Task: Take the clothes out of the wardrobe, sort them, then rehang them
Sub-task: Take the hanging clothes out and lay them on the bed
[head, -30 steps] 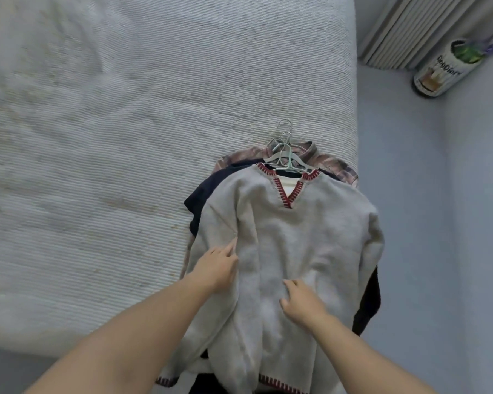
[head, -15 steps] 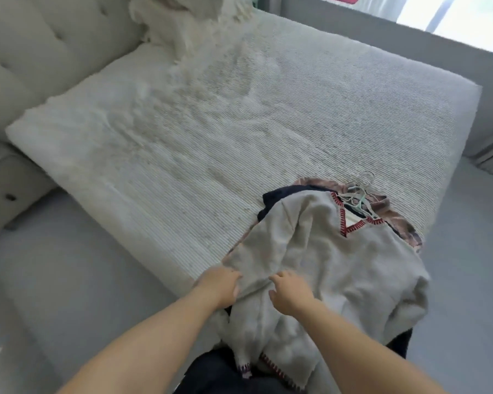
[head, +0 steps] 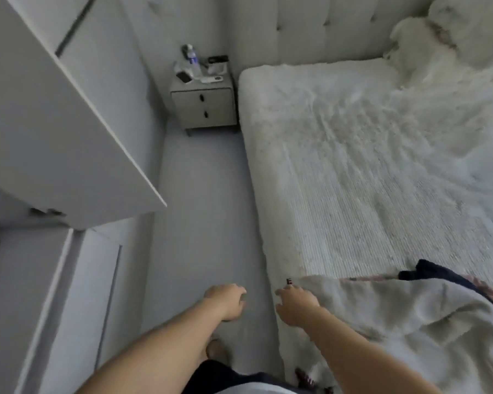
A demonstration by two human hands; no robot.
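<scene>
A: Any readable text, brands, labels?
B: None legible. The clear bottle with a bluish label on the far nightstand is too blurred to read.

A: Nearest things first, hands?
B: Left hand over the grey floor, fingers loosely curled, holding nothing. Right hand at the near edge of the bed, fingers relaxed and slightly spread; they sit at the corner of the sweater, can't tell if they actually touch it.

A: Where's the clothing?
B: Beige knit sweater with dark red stitched trim lies on the white ribbed bedspread, right of the right hand, its hem hanging over the bed edge. A dark navy garment and a plaid edge poke out from under it on the far side.

A: Farther out?
B: White wardrobe door standing open at left, well apart from both hands. Beyond, a pale two-drawer nightstand beside the bed, small clutter on its tabletop. Fluffy white pillows against the tufted headboard.
</scene>
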